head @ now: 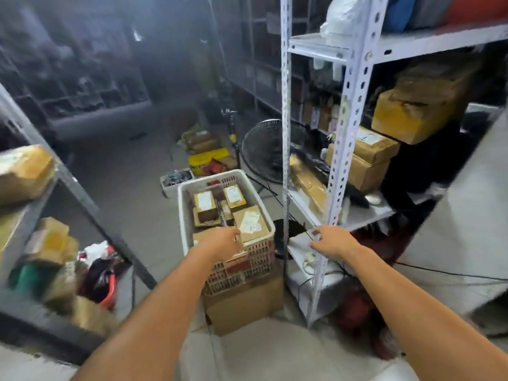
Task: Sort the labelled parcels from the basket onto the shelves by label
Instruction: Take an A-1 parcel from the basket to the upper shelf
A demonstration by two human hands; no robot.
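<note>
A white lattice basket stands on a cardboard box in the aisle. It holds several brown parcels with white labels, among them a flat one at the near right and two small ones further back. My left hand reaches over the basket's near end with its fingers loosely bent above the parcels; nothing shows in its grip. My right hand hovers with spread fingers beside the front post of the white shelf unit, touching nothing that I can see.
The white shelf unit on the right carries brown parcels and a yellow-taped box. A dark shelf unit on the left holds parcels and bags. A floor fan, a yellow crate and loose cables lie around.
</note>
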